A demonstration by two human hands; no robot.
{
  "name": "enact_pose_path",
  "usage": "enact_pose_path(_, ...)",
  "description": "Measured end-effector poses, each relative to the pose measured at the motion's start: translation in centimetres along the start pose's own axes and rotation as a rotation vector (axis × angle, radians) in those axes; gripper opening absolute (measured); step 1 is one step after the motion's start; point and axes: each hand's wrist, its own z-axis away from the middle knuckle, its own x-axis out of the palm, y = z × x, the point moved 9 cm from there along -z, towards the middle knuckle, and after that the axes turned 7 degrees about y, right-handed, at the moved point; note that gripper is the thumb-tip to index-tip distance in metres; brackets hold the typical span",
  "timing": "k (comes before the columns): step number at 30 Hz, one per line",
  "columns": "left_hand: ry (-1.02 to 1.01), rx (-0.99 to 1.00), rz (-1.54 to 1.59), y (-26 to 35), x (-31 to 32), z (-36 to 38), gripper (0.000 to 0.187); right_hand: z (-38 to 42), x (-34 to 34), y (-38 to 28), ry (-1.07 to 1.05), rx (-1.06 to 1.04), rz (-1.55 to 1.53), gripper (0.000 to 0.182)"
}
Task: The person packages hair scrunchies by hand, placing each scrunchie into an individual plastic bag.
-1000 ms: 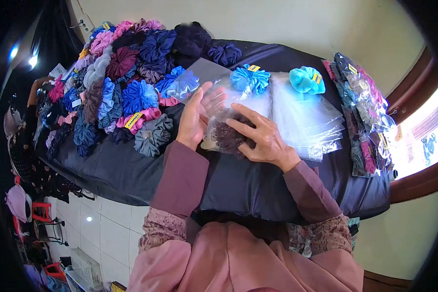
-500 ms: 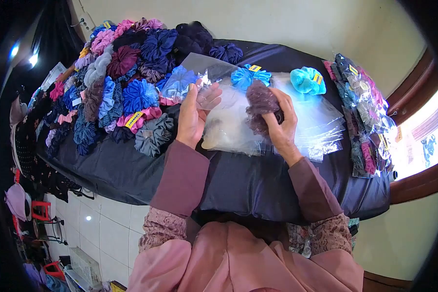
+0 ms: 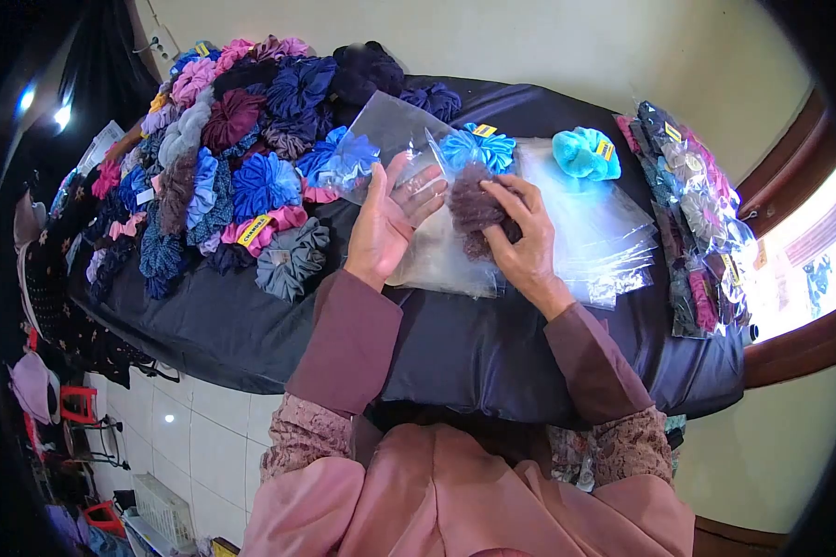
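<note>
My right hand [image 3: 520,237] grips a dark brown scrunchie [image 3: 478,206], fingers wrapped over its right side. Facing it, my left hand [image 3: 390,218] holds up a clear plastic bag [image 3: 381,130], thumb in front and fingers partly seen through the film. The scrunchie is right at the bag's near edge, close to my left fingertips. Behind it lies a bright blue scrunchie [image 3: 474,148] with a yellow tag. To the right sits a turquoise fluffy scrunchie [image 3: 585,154], also tagged. Below my hands are stacked flat clear bags [image 3: 585,241].
A large heap of mixed scrunchies [image 3: 241,139] covers the left of the black-covered table [image 3: 492,353]. Bagged scrunchies [image 3: 692,204] are piled at the right end, near a window [image 3: 808,269]. A grey scrunchie [image 3: 293,260] lies at the heap's front edge.
My right hand has moved left with the brown scrunchie, towards the bag. My left hand has shifted slightly right, and the bag now stands more raised and spread.
</note>
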Motion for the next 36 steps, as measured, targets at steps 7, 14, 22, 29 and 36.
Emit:
enact_pose_path(7,-0.005,0.004,0.004,0.1,-0.5,-0.2,0.06,0.3,0.5,-1.5,-0.07,-0.129,0.036,0.044)
enact_pose_path(14,0.06,0.032,-0.042,0.6,-0.6,0.0,0.059,0.2,0.3,-2.3,-0.073,-0.201,0.024,0.042)
enact_pose_path(22,0.025,0.024,-0.105,-0.1,-0.5,0.0,0.06,-0.1,-0.5,-1.7,0.023,-0.153,0.061,0.047)
enact_pose_path(29,-0.023,0.0,-0.119,-0.3,0.0,0.0,0.061,-0.2,-0.6,-0.7,0.055,-0.103,0.09,0.048)
enact_pose_path(36,0.012,0.015,-0.119,-0.1,-0.3,-0.1,0.062,-0.2,-0.6,-0.6,0.047,-0.085,0.094,0.043)
